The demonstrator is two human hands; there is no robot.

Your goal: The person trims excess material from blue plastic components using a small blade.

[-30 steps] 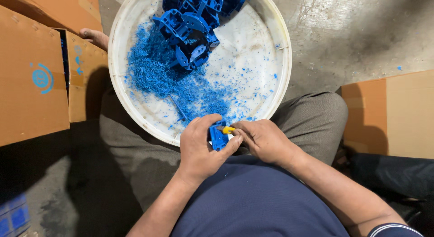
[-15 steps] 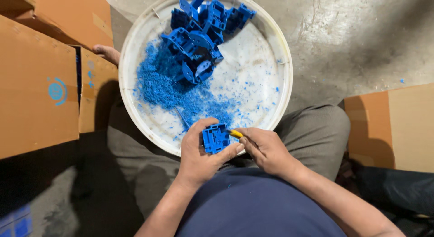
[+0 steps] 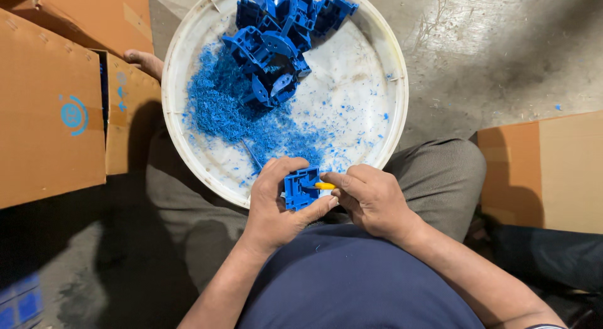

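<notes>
From my feed, left hand [image 3: 276, 206] gripped 1 blue plastic part [image 3: 300, 189] at the white tub's [image 3: 188, 159] near rim; right hand [image 3: 370, 200] pinched a yellow tool [image 3: 325, 186] against it.

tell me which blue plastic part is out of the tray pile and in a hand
The blue part gripped in the left hand, at the tray's near rim; the other blue parts lie heaped at the far side.

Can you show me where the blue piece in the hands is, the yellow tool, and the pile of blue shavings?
blue piece [image 3: 300, 188], head view, on its front face.
yellow tool [image 3: 325, 186], head view, on the yellow bit showing past the fingers.
blue shavings [image 3: 220, 109], head view, middle of the pile.
</notes>
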